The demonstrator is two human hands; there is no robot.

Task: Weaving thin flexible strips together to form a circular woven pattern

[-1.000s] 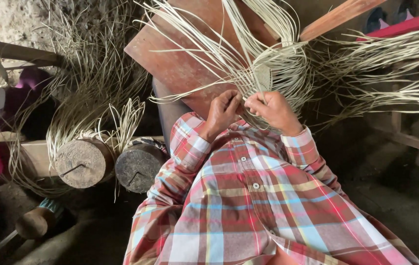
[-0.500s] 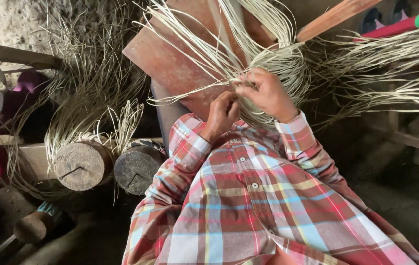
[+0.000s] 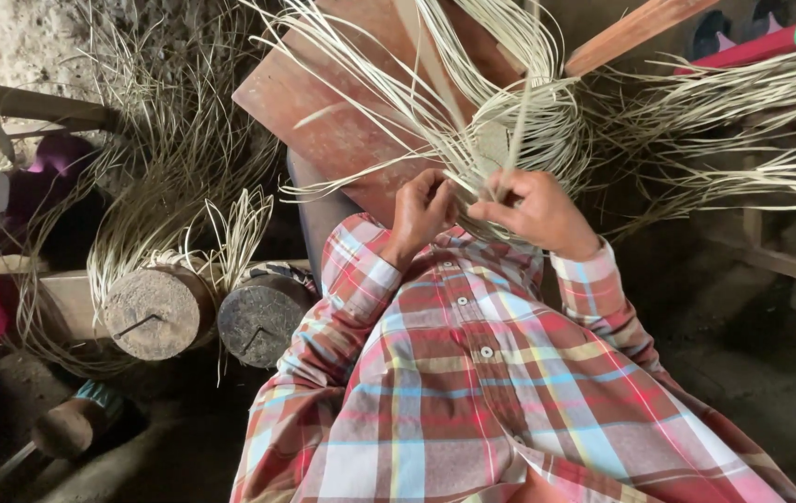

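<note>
A woven straw piece (image 3: 519, 130) with many long pale loose strands fans out in front of my chest, over a reddish wooden board (image 3: 323, 102). My left hand (image 3: 421, 212) pinches strands at the near edge of the weave. My right hand (image 3: 536, 212) grips a thin strand that runs up and away from the weave. Both hands sit close together, just above my plaid shirt (image 3: 472, 373).
Two round wooden blocks (image 3: 151, 312) (image 3: 263, 317) wrapped in straw stand at my left. A heap of loose straw (image 3: 165, 158) lies behind them. A third block (image 3: 62, 427) lies lower left. A wooden bar (image 3: 640, 33) and more straw bundles (image 3: 752, 140) lie at right.
My right hand went up into the strands half a second ago, then came back down to the weave's edge drawing a strand. The left hand stayed nearly in place.
</note>
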